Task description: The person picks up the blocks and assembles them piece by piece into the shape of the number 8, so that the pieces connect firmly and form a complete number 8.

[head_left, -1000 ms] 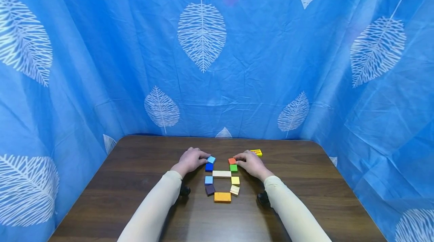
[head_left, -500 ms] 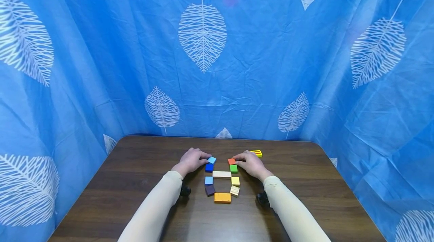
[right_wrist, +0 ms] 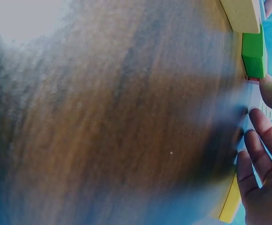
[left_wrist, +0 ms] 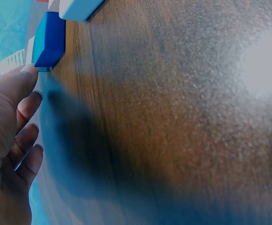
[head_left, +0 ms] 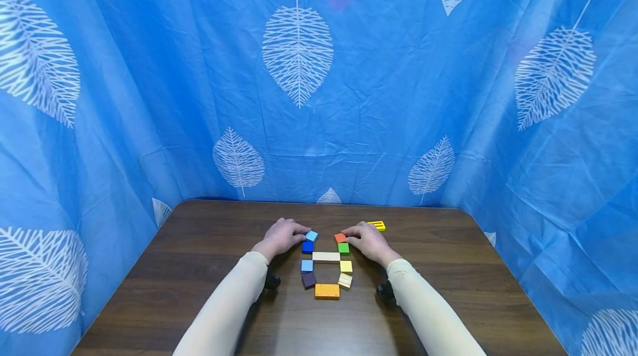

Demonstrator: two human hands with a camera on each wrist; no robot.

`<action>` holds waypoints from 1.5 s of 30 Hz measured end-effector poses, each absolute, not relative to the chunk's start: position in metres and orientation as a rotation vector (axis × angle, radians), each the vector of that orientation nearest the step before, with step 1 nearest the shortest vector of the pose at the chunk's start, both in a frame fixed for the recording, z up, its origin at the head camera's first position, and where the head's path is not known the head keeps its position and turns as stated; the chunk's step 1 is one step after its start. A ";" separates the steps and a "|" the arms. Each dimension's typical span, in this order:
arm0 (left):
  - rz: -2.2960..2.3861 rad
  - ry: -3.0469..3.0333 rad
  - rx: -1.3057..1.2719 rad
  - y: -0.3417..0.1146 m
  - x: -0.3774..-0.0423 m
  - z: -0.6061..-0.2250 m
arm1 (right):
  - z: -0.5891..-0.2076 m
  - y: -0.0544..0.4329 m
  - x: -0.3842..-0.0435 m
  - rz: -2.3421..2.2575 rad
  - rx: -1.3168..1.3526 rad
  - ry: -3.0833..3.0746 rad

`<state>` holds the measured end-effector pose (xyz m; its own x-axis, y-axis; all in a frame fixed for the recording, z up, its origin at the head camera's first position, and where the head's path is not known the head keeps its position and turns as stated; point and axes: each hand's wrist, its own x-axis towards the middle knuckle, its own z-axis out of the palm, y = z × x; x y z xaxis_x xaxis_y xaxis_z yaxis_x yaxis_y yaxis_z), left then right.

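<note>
In the head view, my left hand (head_left: 282, 235) pinches a light blue block (head_left: 311, 236) between thumb and fingers at its left side. Directly below that block lies a dark blue block (head_left: 308, 247), which stands near my thumb in the left wrist view. Across from it, my right hand (head_left: 370, 240) holds an orange-red block (head_left: 340, 238) at its right side by the fingertips. A green block (head_left: 343, 248) lies just under it. Both held blocks are turned at an angle. In the right wrist view the orange-red block is mostly hidden behind the green one.
A long cream block (head_left: 326, 257) joins the two columns. Below come a sky-blue block (head_left: 307, 266), a yellow block (head_left: 346, 266), a dark purple block (head_left: 309, 280), a striped wooden block (head_left: 345, 280) and an orange block (head_left: 327, 291). Behind my right hand lies a yellow-and-red block (head_left: 377, 226).
The light blue block has shifted slightly right and the orange-red block slightly left, so their gap is a little narrower. Both hands stay almost in place.
</note>
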<state>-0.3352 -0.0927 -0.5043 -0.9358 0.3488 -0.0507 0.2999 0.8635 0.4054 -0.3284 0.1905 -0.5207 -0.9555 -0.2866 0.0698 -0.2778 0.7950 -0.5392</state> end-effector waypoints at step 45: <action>0.596 2.912 0.511 -0.094 -0.334 -0.507 | -0.520 0.190 -0.328 -0.887 -0.461 2.955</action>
